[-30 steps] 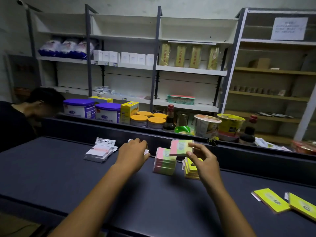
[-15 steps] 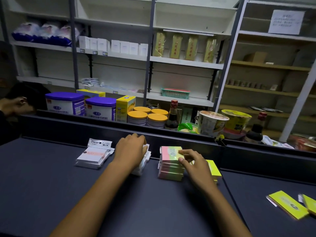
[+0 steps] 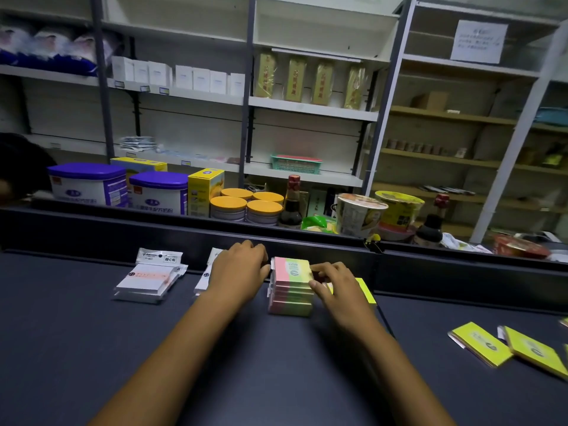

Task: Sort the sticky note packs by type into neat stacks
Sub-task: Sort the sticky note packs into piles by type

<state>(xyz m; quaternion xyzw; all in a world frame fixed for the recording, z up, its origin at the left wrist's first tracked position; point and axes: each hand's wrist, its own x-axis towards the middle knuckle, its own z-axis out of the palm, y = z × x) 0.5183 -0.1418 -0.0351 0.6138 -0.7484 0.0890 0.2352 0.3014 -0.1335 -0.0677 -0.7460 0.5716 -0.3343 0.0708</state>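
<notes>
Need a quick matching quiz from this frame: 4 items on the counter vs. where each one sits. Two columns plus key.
1. pink-and-green pack stack
2. white pack stack
3. loose yellow packs
4. yellow stack

A. far left on the counter
B. mostly hidden behind the right hand
C. between both hands
D. flat at the right edge

Pairs: 1-C, 2-A, 3-D, 4-B

place: shop | evidence: price-tagged shelves (image 3: 307, 109), stocked goods, dark counter (image 3: 92, 333)
</notes>
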